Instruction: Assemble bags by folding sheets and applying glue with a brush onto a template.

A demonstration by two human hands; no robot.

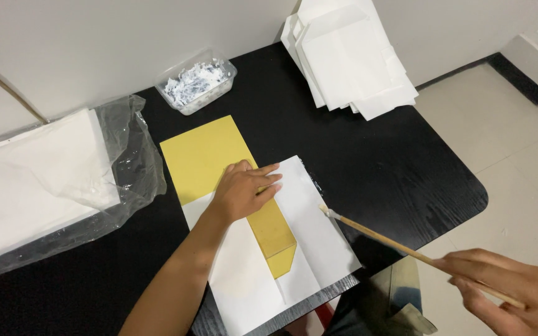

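left hand (242,190) flat, grip released, hiding part of yellow sheet (210,155), right hand (512,286) (partly cut off) grasping brush (400,246)

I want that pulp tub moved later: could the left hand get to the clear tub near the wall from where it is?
Probably yes. The left hand lies flat on the white paper, and only yellow card and bare black table lie between it and the clear tub.

At the desk's (375,155) far edge you have a clear tub of shredded paper (197,82), a white sheet stack (350,56) at its far right corner, and plastic-wrapped paper (38,180) at the left edge.
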